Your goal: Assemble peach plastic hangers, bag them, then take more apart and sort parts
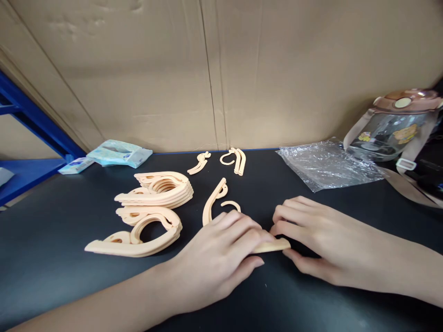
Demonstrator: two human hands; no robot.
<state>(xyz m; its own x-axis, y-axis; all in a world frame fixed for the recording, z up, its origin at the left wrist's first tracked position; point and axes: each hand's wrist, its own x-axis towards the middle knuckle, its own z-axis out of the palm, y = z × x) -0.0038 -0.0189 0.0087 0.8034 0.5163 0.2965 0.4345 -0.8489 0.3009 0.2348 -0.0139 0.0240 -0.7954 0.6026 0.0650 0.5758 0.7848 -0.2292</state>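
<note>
My left hand (221,258) and my right hand (314,242) meet at the middle of a black table (51,221), fingers curled together over a peach plastic piece (272,246) that lies flat between them. Only its flat end shows under the fingertips. Just beyond my left hand lie a long curved peach piece (212,200) and a small peach arc (231,204). To the left, similar curved pieces sit in two stacks (162,189) (141,235).
Two more peach parts (200,163) (236,160) lie near the cardboard wall (221,69). A crumpled clear bag (325,168) and a water bottle with strap (394,124) sit at the right. Tissue packs (119,153) and blue shelving (31,120) are at the left.
</note>
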